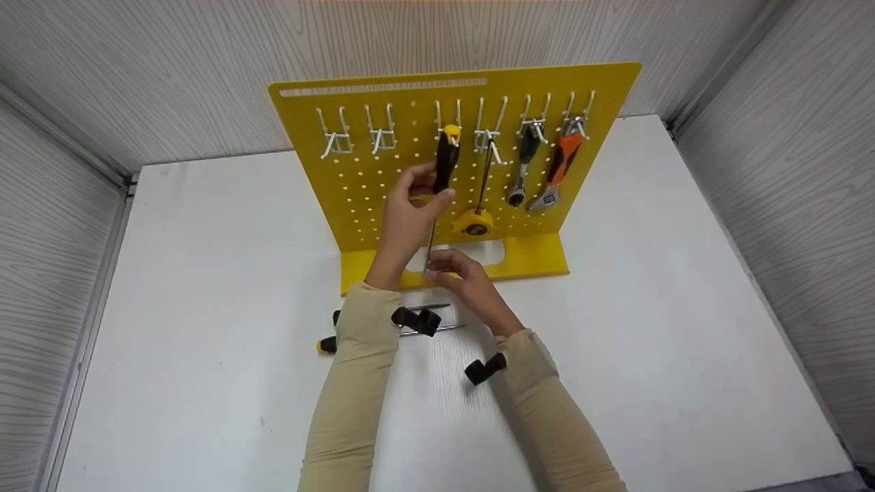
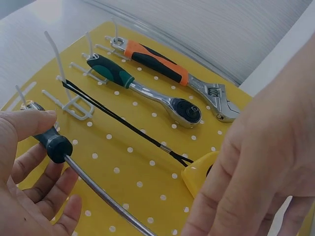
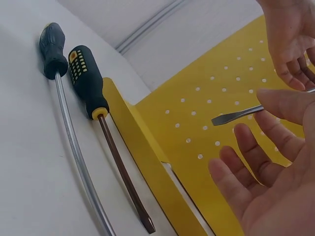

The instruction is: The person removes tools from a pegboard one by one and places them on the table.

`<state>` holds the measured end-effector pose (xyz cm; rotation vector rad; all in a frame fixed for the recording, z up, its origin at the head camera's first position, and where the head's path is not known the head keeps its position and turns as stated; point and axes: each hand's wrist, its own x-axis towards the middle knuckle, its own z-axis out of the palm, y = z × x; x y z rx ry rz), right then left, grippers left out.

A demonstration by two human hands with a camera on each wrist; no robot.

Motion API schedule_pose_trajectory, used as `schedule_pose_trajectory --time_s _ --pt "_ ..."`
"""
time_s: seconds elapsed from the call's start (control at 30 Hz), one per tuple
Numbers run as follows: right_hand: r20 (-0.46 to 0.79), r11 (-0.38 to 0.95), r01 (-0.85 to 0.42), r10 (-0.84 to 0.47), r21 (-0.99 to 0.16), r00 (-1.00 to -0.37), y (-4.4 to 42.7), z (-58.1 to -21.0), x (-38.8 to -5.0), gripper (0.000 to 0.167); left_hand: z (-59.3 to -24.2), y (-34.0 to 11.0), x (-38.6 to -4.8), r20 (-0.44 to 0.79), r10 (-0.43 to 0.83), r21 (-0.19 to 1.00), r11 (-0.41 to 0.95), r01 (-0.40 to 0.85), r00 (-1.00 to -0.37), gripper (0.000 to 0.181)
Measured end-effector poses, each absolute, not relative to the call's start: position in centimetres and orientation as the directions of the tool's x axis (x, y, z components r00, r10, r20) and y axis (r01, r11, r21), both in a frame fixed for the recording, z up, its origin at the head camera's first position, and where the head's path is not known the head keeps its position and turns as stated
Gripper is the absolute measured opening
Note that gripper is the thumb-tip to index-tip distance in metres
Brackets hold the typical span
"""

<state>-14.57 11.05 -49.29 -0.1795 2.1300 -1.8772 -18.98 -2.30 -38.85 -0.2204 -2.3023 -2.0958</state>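
A flathead screwdriver [image 1: 446,160] with a black handle and yellow end hangs upright in front of the yellow pegboard [image 1: 383,205], its top at a white hook. My left hand [image 1: 410,212] holds the handle between thumb and fingers. Lower down, my right hand [image 1: 468,277] pinches the shaft near the flat tip [image 3: 231,118] with thumb and forefinger; its other fingers are spread. Whether the hook bears the handle cannot be seen clearly. Just right of the screwdriver, a yellow tape measure [image 1: 475,223] dangles by a black cord from another hook.
Further right hang a ratchet wrench [image 2: 147,93] and an orange-black adjustable wrench [image 2: 172,73]. Two white hooks [image 1: 335,140] on the left hold nothing. Two more screwdrivers, one plain black-handled [image 3: 53,51] and one yellow-dotted [image 3: 87,81], lie on the white table [image 1: 225,383] before the board's base.
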Motion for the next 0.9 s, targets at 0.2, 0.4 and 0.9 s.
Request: schedule_pose_trajectory --time_s 0.2,0.4,0.9 --pt "-0.138 -0.03 0.154 -0.308 -0.988 -0.941 10.9 -49.5 -13.9 0.022 -38.6 -2.3 -18.9 0.106 0.099 0.99 0.078 0.114 -0.989 0.041" --pt "-0.165 -0.094 0.203 -0.31 -0.975 -0.936 11.3 -49.8 -12.4 0.01 -38.1 -2.3 -19.0 0.111 0.119 0.991 0.058 0.118 -0.987 0.041" --pt "-0.088 -0.082 0.116 -0.285 -0.99 -0.955 12.4 -49.3 -9.7 0.039 -37.0 -2.0 -19.1 0.103 0.164 0.994 0.012 0.106 -0.981 0.049"
